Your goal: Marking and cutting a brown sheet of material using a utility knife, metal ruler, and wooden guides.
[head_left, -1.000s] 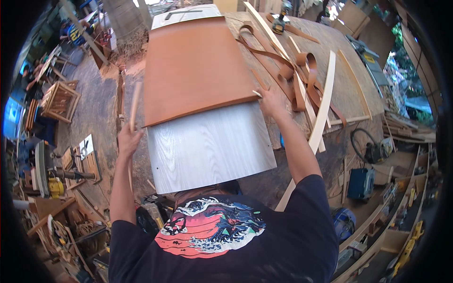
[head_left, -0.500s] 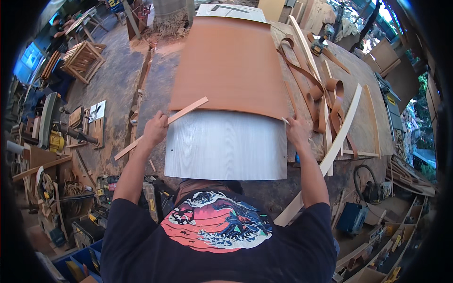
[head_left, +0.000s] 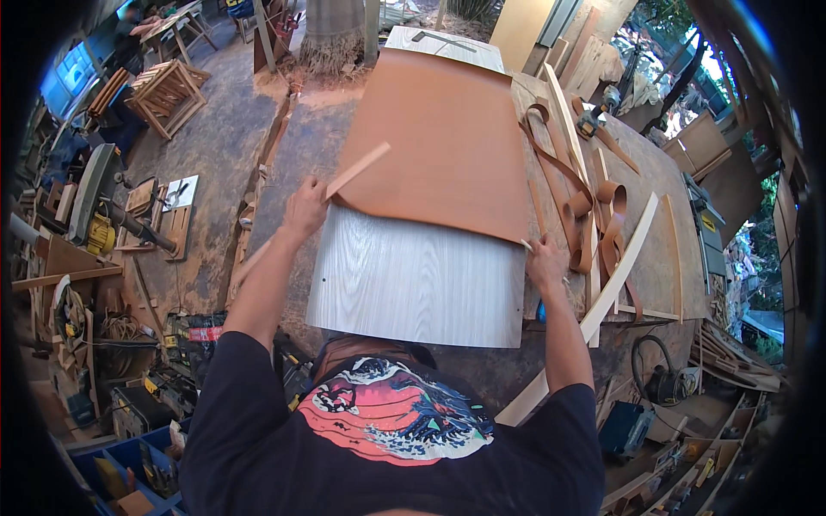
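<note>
A large brown flexible sheet [head_left: 439, 142], leather-like, covers the far part of a pale wood-grain board [head_left: 422, 279]. My left hand [head_left: 307, 206] is closed around a thin wooden strip [head_left: 361, 169] at the sheet's near left corner. That corner curls up a little off the board, and whether my fingers also pinch it is hidden. Beside the near right corner, my right hand [head_left: 546, 261] is closed on a thin pale stick [head_left: 527, 245]; its tip touches or nearly touches the sheet's edge. The board's near end lies bare.
Curled brown offcut strips [head_left: 575, 206] lie on the worktable [head_left: 284, 284] at right, among long wooden strips [head_left: 626, 258] and a cordless drill [head_left: 594, 120]. A hammer-like tool [head_left: 439, 39] rests on the board's far end. A machine with a yellow motor [head_left: 101, 234] stands at left.
The sheet's near left corner has lifted and curled. My left hand has moved farther away with the strip. The whole view has shifted slightly.
</note>
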A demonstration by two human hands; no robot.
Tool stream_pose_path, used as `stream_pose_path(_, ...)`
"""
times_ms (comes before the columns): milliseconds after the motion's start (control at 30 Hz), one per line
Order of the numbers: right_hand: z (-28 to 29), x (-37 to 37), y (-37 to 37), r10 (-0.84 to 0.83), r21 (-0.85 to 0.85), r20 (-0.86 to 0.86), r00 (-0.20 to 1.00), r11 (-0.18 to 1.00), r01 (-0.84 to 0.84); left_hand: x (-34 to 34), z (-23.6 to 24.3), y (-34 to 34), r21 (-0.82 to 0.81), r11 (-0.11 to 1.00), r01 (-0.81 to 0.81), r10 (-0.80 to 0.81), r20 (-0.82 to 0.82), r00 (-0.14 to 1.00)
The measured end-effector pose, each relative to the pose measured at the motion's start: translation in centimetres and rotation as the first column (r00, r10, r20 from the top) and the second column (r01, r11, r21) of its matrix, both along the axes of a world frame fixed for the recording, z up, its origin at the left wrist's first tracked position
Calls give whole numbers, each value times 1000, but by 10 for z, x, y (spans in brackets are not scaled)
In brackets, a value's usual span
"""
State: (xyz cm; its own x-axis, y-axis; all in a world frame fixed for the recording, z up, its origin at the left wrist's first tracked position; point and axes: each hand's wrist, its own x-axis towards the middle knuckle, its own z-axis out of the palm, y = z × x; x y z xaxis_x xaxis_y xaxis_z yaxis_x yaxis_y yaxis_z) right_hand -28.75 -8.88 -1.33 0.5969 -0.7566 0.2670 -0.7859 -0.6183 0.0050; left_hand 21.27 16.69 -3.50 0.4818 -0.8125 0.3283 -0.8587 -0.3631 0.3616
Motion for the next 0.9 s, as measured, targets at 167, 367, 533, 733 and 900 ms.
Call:
stream_pose_path(167, -7, -5, 4, 3, -21, 12, 1000, 1000, -3, 1, 11, 4, -71, 995, 69, -74, -62, 995)
stream_pose_path(367, -18, -5, 1, 35, -14, 62, 997, 999, -34, 5, 17, 3, 67, 968, 243, -235, -101, 967)
stream_pose_path(533, -13, -6, 9, 54, -7, 39, 998, 999, -54, 8, 16, 18, 104, 953, 286, -290, 24, 957)
stream_pose_path(733, -17, -24, 33, 27, 29, 15, 1000, 999, -27, -14, 9, 53, 114, 935, 335, -337, -2, 942)
stream_pose_path(900, -16, -44, 58, 75, 87, 12, 997, 993, -75, -33, 4, 87, 104, 935, 339, -339, -18, 941)
